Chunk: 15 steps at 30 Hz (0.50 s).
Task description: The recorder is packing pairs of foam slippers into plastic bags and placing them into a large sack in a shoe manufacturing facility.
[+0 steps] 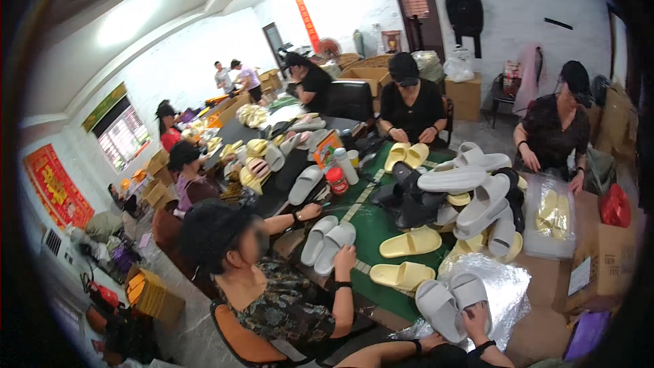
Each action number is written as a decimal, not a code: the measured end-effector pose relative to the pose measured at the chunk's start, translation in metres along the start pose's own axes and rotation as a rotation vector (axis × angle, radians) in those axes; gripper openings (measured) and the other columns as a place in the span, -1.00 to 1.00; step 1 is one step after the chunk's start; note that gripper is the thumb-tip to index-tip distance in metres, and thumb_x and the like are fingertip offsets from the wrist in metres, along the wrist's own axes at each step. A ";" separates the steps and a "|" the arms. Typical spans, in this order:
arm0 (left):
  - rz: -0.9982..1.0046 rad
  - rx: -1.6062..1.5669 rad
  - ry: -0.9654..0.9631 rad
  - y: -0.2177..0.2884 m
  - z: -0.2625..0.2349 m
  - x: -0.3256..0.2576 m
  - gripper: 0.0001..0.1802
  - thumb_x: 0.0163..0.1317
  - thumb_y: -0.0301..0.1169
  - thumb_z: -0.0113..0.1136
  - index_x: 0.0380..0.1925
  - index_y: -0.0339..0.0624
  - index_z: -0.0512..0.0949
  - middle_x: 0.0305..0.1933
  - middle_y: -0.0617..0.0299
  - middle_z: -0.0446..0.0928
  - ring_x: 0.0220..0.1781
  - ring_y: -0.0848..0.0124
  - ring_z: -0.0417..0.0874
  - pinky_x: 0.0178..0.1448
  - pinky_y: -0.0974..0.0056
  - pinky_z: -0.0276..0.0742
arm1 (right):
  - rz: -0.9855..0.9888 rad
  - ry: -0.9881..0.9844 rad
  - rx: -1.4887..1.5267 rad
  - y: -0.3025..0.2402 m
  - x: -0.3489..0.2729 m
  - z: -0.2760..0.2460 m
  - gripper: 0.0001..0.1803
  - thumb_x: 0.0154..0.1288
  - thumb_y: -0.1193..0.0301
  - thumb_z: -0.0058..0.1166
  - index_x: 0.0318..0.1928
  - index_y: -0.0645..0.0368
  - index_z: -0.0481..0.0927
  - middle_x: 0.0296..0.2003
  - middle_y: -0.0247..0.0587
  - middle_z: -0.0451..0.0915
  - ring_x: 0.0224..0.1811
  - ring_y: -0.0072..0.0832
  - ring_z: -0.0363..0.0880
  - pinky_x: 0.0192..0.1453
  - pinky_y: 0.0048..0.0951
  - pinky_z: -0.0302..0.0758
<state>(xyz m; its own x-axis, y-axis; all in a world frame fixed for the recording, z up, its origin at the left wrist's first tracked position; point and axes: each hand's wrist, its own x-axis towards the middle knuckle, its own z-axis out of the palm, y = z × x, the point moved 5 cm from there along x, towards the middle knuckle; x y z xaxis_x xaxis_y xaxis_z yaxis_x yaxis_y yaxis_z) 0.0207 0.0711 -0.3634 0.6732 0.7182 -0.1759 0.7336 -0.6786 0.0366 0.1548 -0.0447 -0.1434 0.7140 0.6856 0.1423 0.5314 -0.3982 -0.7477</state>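
Note:
A pair of light grey slide slippers (436, 308) lies at the lower right, toes pointing away, over a crumpled sheet of silvery clear plastic (507, 293). My right hand (477, 320) grips the heel end of the right-hand slipper, fingers bent over its footbed. Beside the heel of the other slipper is my left hand (430, 343); its fingers are mostly hidden, so its hold cannot be made out. Just beyond lie a pale yellow slipper (402, 275) and another yellow slipper (411, 242) on the green tabletop (364, 255).
A heap of grey slippers (480, 197) and black ones rises ahead. On the right stand a cardboard box (603, 266) and a clear bag of yellow slippers (555, 215). At left a co-worker (272, 293) handles grey slippers (328, 244). A red-lidded jar (336, 180) stands mid-table.

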 end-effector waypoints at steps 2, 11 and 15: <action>0.057 0.008 -0.017 -0.126 0.011 -0.037 -0.63 0.24 -0.35 -0.18 0.04 -0.13 0.36 0.10 0.06 0.37 0.10 0.28 0.40 0.08 0.22 0.34 | 0.088 0.016 0.076 0.011 -0.005 0.003 -0.55 -0.15 0.22 0.24 -0.27 0.30 0.54 -0.04 0.21 0.35 0.11 0.11 0.17 0.26 -0.05 0.01; 0.152 -0.043 -0.064 -0.043 -0.016 -0.011 -0.60 0.21 -0.36 -0.18 0.06 -0.15 0.33 0.10 0.07 0.36 0.13 0.28 0.37 0.10 0.19 0.31 | 0.129 0.106 -0.431 -0.021 0.036 0.027 -0.39 -0.18 0.17 0.25 -0.15 0.39 0.50 -0.03 0.22 0.37 0.12 0.07 0.19 0.28 0.01 -0.06; 0.292 -0.061 -0.079 -0.009 -0.023 -0.018 -0.59 0.19 -0.37 -0.18 0.07 -0.16 0.32 0.10 0.08 0.36 0.14 0.29 0.36 0.11 0.18 0.30 | 0.090 0.281 -0.437 -0.028 0.025 0.010 -0.48 -0.11 0.20 0.17 -0.21 0.39 0.53 -0.11 0.19 0.43 0.01 0.09 0.28 0.16 -0.03 0.09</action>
<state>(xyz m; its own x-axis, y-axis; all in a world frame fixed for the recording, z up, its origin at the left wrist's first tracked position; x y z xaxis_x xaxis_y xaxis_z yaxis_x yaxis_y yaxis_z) 0.0044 0.0676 -0.3381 0.8490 0.4781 -0.2249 0.5156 -0.8426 0.1553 0.1535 -0.0102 -0.1255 0.8281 0.4713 0.3035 0.5604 -0.7057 -0.4334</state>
